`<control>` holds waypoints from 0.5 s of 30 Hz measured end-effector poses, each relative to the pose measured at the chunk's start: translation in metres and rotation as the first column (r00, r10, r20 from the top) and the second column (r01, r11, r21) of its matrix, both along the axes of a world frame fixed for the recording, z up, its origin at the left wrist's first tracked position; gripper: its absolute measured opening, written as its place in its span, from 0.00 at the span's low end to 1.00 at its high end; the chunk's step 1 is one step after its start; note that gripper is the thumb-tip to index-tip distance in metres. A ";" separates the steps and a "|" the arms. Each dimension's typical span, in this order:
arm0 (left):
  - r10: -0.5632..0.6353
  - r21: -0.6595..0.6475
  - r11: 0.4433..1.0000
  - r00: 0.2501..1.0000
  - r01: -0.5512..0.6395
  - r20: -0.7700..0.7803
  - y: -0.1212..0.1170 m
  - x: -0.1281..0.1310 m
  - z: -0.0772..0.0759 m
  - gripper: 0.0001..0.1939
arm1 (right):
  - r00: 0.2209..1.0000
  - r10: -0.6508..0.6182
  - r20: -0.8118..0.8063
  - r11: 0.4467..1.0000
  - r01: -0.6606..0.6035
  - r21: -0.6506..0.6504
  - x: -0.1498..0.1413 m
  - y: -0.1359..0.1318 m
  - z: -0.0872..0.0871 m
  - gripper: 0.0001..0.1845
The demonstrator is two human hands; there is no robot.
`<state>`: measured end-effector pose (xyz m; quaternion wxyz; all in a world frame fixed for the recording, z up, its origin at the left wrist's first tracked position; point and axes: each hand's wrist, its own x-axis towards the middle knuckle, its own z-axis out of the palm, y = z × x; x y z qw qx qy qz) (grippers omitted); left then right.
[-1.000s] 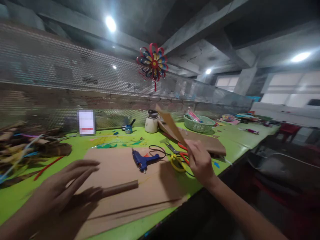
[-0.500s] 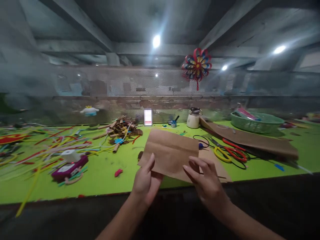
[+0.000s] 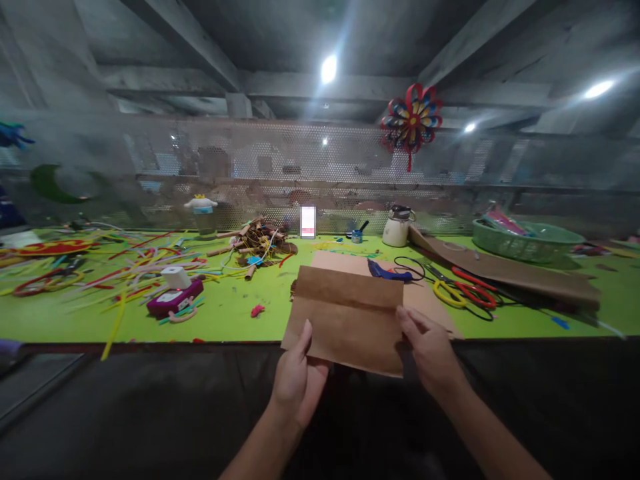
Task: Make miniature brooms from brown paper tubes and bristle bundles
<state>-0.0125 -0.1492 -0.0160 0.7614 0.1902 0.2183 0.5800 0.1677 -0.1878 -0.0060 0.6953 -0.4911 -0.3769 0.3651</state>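
Note:
A folded sheet of brown cardboard (image 3: 346, 319) is held up in front of me over the near edge of the green table (image 3: 225, 317). My left hand (image 3: 299, 377) grips its lower left corner, thumb on top. My right hand (image 3: 431, 352) pinches its right edge with the fingers closed on it. A crease runs across the sheet. More brown cardboard (image 3: 425, 308) lies flat on the table behind it.
A blue glue gun (image 3: 386, 271), yellow and red scissors (image 3: 463, 293) and black cable lie just beyond the sheet. Long cardboard strip (image 3: 505, 269) and green basket (image 3: 523, 241) at right. Rolled paper sticks (image 3: 257, 243), coloured strips and a purple tape device (image 3: 175, 297) at left. Mesh wall behind.
My view swung left and then settled. My right hand brought the cardboard piece in front of me, my left hand took hold of it, and the sheet has come lower and nearer.

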 end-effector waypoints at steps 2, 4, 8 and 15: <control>-0.041 -0.025 0.999 0.999 0.040 -0.027 -0.008 -0.006 -0.003 0.18 | 0.998 -0.055 -0.031 0.998 0.053 -0.040 -0.005 -0.002 0.000 0.19; -0.107 -0.022 0.994 0.993 0.106 -0.049 -0.011 -0.021 -0.005 0.15 | 0.995 -0.084 -0.054 0.995 0.080 -0.067 -0.006 -0.005 -0.004 0.19; -0.199 0.067 0.974 0.959 0.216 -0.199 0.001 -0.058 0.005 0.15 | 0.996 0.019 -0.091 0.992 -0.030 -0.119 0.000 -0.015 -0.013 0.18; -0.294 0.057 0.889 0.661 0.454 -0.691 0.021 -0.062 0.034 0.16 | 0.960 0.218 -0.173 0.948 -0.251 -0.198 -0.008 -0.019 -0.009 0.18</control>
